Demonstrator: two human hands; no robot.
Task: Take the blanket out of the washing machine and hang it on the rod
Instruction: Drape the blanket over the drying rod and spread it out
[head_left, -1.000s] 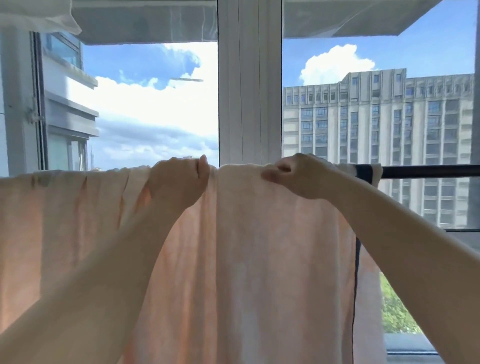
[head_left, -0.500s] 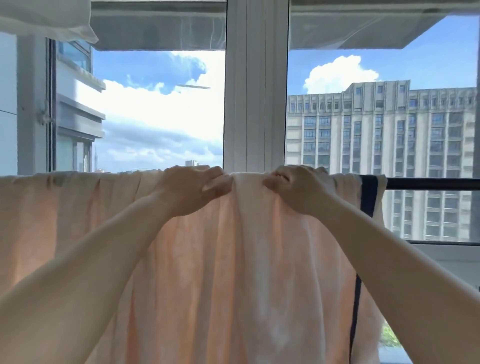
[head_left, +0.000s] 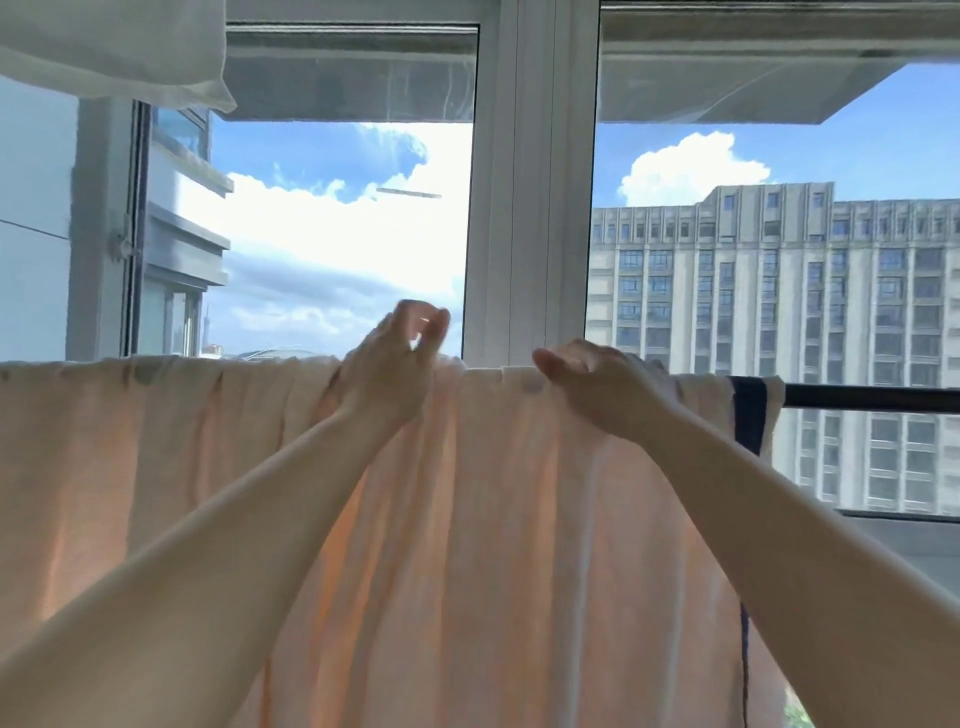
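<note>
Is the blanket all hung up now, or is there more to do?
Nearly done. The blanket already drapes over the rod. The right hand grips its top edge; the left hand is raised above it. Only smoothing the bunched folds looks left.

1. The blanket is soft, matt peach cloth with a slightly fuzzy, towel-like surface, thin enough for daylight to glow through.
2. A dark navy fabric band trims its right edge.
3. The rod looks like smooth black metal or plastic with a dull sheen.
4. The window frame is smooth, white, lightly glossy.
5. A white cloth in the top left corner is thin and matt.
</note>
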